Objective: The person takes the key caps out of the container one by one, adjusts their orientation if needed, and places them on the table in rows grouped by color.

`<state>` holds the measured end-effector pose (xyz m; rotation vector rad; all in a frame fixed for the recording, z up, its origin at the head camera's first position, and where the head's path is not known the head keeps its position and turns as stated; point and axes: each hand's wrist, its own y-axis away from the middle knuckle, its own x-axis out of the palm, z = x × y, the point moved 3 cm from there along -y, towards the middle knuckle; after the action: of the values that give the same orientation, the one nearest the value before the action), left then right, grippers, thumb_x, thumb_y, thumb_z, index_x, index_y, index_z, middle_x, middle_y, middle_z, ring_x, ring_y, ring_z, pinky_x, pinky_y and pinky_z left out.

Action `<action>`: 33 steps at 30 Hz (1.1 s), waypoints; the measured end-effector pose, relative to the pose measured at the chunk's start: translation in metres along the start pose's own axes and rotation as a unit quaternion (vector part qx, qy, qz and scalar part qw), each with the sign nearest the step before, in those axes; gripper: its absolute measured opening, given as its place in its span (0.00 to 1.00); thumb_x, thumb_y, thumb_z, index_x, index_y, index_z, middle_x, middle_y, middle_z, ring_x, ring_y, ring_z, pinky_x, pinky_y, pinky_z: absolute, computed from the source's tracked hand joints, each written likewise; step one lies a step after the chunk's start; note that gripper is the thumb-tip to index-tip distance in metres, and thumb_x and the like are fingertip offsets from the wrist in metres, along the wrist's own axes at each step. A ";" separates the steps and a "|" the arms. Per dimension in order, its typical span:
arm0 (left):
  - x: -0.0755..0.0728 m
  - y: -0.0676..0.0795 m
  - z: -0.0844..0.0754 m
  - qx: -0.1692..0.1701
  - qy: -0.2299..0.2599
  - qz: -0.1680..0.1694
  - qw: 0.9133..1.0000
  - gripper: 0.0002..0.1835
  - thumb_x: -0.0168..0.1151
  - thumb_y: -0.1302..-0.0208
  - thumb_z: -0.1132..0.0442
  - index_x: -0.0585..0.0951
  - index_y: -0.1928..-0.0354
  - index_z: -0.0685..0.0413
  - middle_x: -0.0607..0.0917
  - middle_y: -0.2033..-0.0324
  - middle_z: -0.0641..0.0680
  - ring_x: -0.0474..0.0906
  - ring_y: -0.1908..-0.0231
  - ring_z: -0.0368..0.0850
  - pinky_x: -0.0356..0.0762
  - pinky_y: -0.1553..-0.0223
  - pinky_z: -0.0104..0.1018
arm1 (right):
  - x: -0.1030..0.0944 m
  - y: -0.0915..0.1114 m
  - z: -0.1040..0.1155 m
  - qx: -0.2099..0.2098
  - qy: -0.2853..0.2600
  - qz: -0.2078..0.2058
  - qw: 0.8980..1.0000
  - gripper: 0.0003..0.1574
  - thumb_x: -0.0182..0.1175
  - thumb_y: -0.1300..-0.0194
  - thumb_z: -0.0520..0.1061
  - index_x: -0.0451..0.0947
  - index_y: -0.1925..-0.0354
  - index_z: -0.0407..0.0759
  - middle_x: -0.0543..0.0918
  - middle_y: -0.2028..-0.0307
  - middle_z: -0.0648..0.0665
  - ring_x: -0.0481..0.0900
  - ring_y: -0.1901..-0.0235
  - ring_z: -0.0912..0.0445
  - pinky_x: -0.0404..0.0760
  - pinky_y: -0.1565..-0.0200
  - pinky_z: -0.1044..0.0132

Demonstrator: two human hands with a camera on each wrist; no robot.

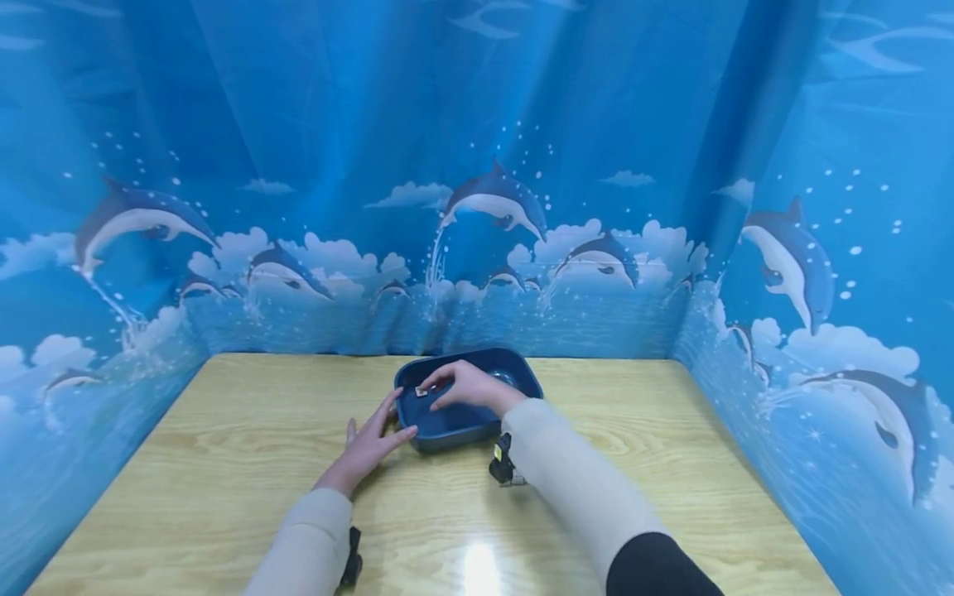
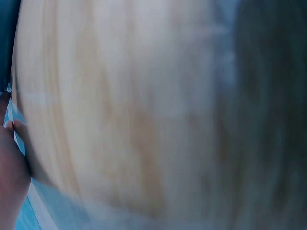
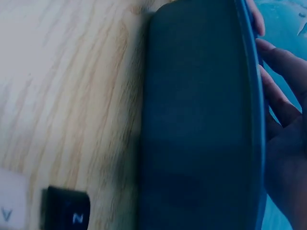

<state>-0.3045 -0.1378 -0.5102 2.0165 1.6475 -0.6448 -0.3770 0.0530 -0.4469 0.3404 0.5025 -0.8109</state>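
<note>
A dark blue rectangular tub (image 1: 455, 436) stands on the table. My right hand (image 1: 471, 387) reaches over it from the right, index finger and thumb apart. Right at the index fingertip is a small whitish piece (image 1: 421, 392), against the tub's inner left side. My left hand (image 1: 365, 447) is spread at the tub's left end, with the thumb and a fingertip at the rim. In the right wrist view, the fingers (image 3: 283, 64) of the right hand show beyond the tub's rim, their tips partly hidden. Only a bit of the left hand (image 2: 12, 177) shows in the left wrist view.
A black keycap (image 3: 67, 208) and a white keycap (image 3: 12, 199), both lettered, lie on the wooden table (image 1: 224, 463) before the tub. Something shiny (image 1: 504, 377) is at the tub's right end. Blue dolphin-print curtains (image 1: 335, 165) surround the table's back and sides.
</note>
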 end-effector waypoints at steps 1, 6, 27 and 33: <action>0.000 0.000 0.000 -0.001 0.001 0.001 1.000 0.44 0.59 0.33 0.43 0.48 0.23 0.42 0.63 0.31 0.65 0.54 0.30 0.64 0.14 0.37 0.67 | 0.001 -0.002 -0.001 0.002 0.004 0.000 1.000 0.23 0.69 0.41 0.34 0.81 0.46 0.38 0.83 0.48 0.42 0.78 0.45 0.44 0.80 0.51 0.66; 0.002 -0.001 0.001 -0.009 0.005 0.004 1.000 0.44 0.58 0.33 0.43 0.48 0.22 0.42 0.62 0.29 0.64 0.51 0.29 0.64 0.13 0.37 0.66 | 0.005 -0.012 -0.006 0.014 0.012 0.001 1.000 0.23 0.68 0.41 0.34 0.81 0.46 0.39 0.84 0.49 0.42 0.80 0.47 0.47 0.80 0.51 0.66; -0.001 0.003 -0.001 -0.003 0.004 0.002 1.000 0.44 0.58 0.32 0.43 0.48 0.22 0.42 0.63 0.30 0.64 0.53 0.29 0.64 0.15 0.36 0.66 | 0.012 -0.033 -0.013 0.072 0.056 0.010 0.996 0.22 0.70 0.43 0.35 0.84 0.48 0.44 0.85 0.53 0.46 0.82 0.60 0.60 0.80 0.58 0.69; -0.001 0.002 -0.002 -0.006 0.004 0.000 1.000 0.43 0.58 0.32 0.43 0.48 0.23 0.41 0.62 0.30 0.64 0.51 0.29 0.64 0.14 0.36 0.66 | 0.015 -0.034 -0.013 0.086 0.091 0.026 0.992 0.22 0.70 0.43 0.35 0.85 0.49 0.45 0.85 0.58 0.51 0.80 0.61 0.61 0.79 0.59 0.70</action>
<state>-0.3023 -0.1378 -0.5079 2.0134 1.6514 -0.6270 -0.3978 0.0277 -0.4691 0.5875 0.5925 -0.7777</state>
